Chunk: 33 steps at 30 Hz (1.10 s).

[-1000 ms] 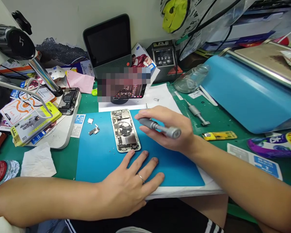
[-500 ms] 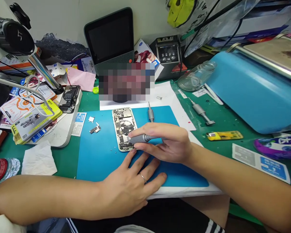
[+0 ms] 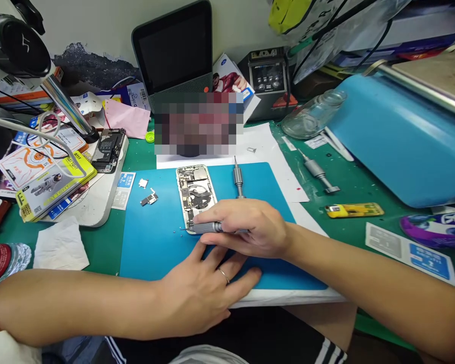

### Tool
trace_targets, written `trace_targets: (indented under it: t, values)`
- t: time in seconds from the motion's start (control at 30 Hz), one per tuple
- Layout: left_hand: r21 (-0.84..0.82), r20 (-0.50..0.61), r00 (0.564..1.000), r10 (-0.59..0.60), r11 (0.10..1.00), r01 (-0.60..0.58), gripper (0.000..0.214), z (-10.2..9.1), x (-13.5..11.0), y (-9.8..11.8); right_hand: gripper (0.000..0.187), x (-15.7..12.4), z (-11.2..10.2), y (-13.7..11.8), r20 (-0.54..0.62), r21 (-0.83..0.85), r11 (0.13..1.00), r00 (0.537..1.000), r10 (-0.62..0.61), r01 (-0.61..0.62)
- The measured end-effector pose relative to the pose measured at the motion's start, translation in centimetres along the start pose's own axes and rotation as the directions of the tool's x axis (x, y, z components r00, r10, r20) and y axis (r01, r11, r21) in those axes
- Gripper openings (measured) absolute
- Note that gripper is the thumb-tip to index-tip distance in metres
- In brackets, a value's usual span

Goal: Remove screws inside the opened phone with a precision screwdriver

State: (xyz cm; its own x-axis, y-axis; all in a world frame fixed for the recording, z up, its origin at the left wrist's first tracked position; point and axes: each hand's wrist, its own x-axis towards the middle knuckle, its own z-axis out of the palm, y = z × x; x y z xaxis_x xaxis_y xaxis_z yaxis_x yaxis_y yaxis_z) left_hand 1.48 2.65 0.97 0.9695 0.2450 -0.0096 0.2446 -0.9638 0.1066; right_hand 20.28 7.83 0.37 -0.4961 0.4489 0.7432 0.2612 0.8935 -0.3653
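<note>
While the yellow box (image 3: 55, 188) reads "BATTERY", we see the right hand (image 3: 252, 226) clamped around a grey screwdriver (image 3: 208, 228), nearly level over the opened phone (image 3: 195, 183)'s lower end. The left hand (image 3: 199, 290) lies palm-down, fingers spread, below the phone on the blue mat (image 3: 147, 242).

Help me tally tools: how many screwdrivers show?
3: one screwdriver in the right hand, a second mostly on the blue mat, a third on the green table, further right. More may be hidden.
</note>
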Motion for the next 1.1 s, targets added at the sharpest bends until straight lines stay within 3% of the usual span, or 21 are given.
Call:
trace_targets:
  t: [0.2,0.33,0.43,0.5,0.6,0.7,0.8,0.83,0.9,0.97,1.1]
  values:
    - [0.001,0.038,0.999,0.005,1.000,-0.005,0.076,-0.1,0.1,-0.1,0.024,-0.3,0.5,0.4,0.035,-0.077,0.995,0.997,-0.062,0.065]
    - [-0.002,0.019,1.000,-0.001,1.000,0.001,0.077,0.1,0.0,0.0,0.015,-0.2,0.7,0.3,0.086,-0.125,0.991,0.996,-0.031,0.042]
    - [-0.011,0.006,1.000,-0.002,1.000,0.002,0.077,-0.1,0.0,0.0,0.014,-0.1,0.5,0.2,0.060,-0.116,0.992,0.997,-0.048,0.054]
    - [-0.018,-0.016,1.000,0.006,1.000,-0.006,0.075,-0.4,0.1,-0.2,0.018,0.0,0.2,0.2,0.049,-0.097,0.995,0.999,-0.020,0.025]
    - [-0.027,-0.089,0.994,0.071,0.997,-0.074,0.065,-1.0,0.3,-0.7,0.023,0.1,-0.4,0.4,-0.018,-0.044,0.992,0.993,0.118,-0.119]
    - [0.013,-0.262,0.941,0.216,0.975,-0.220,0.038,-1.2,0.4,-1.1,0.025,0.0,-0.4,0.9,-0.212,0.087,0.970,0.947,0.241,-0.228]
    - [0.045,-0.472,0.834,0.284,0.953,-0.299,0.019,-1.3,0.6,-1.3,0.032,0.0,0.0,1.5,-0.331,0.149,0.941,0.881,0.338,-0.305]
    - [0.042,-0.516,0.813,0.271,0.955,-0.292,0.016,-1.5,0.7,-1.4,0.031,0.0,0.1,1.7,-0.340,0.154,0.930,0.866,0.367,-0.333]
    - [0.030,-0.556,0.809,0.192,0.977,-0.211,0.012,-2.1,1.1,-2.0,0.029,0.0,0.1,2.0,-0.333,0.166,0.909,0.846,0.416,-0.382]
    - [0.014,-0.565,0.824,0.029,1.000,-0.026,0.010,-2.9,1.5,-3.4,0.030,0.0,0.1,2.3,-0.336,0.187,0.902,0.838,0.431,-0.389]
    - [-0.012,-0.627,0.759,-0.176,0.976,0.216,0.008,-3.5,1.8,-7.4,0.031,0.1,0.1,2.5,-0.364,0.228,0.900,0.824,0.433,-0.372]
